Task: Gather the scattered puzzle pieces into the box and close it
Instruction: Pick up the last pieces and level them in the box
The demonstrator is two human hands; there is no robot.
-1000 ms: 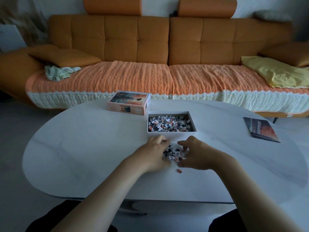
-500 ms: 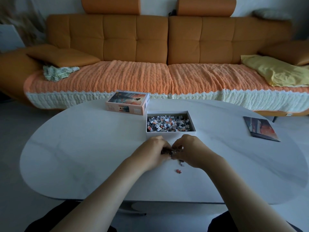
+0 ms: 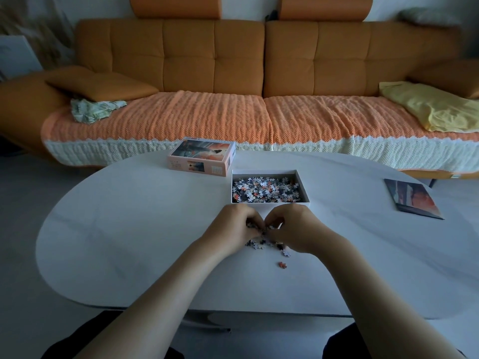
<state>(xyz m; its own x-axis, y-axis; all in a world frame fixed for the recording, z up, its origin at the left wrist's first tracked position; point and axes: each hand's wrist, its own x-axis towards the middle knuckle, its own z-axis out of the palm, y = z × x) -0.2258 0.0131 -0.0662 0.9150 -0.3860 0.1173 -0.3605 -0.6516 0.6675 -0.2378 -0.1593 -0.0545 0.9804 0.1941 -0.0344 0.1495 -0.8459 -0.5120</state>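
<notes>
White marble-look table (image 3: 129,229), with the puzzle box (image 3: 302,185) sitting open around the middle, just beyond the person's hands. It already held a good layer of jigsaw pieces (image 3: 264,189) across the whole bottom, so I'd say the bulk of the gathering was done. What was left was a small heap of loose pieces (image 3: 261,242) on the tabletop right in front of the box's near wall. The left hand (image 3: 233,226) and right hand (image 3: 293,226) were pressed in together around that heap, fingertips almost meeting, fingers curled in and pinching up a clump between them. Some of it was spilling out underneath on the near side, so I doubt one scoop would have got it all. A white piece (image 3: 286,253) lay just beside the right hand, and a single orange piece (image 3: 282,264) sat a bit nearer the person, apart from the heap, so those two would've needed their own pickup. I couldn't tell how many pieces were actually in the grip because the hands hid most of them. The lid (image 3: 202,158), picture side up, was parked just to the far left of the box, not touching it as far as I could see, so closing hadn't started. Off to the right, well apart, lay a printed reference picture (image 3: 412,200), with an orange sofa (image 3: 233,60) behind the table. Roughly: one or two more scoops, the strays, then the lid.
</notes>
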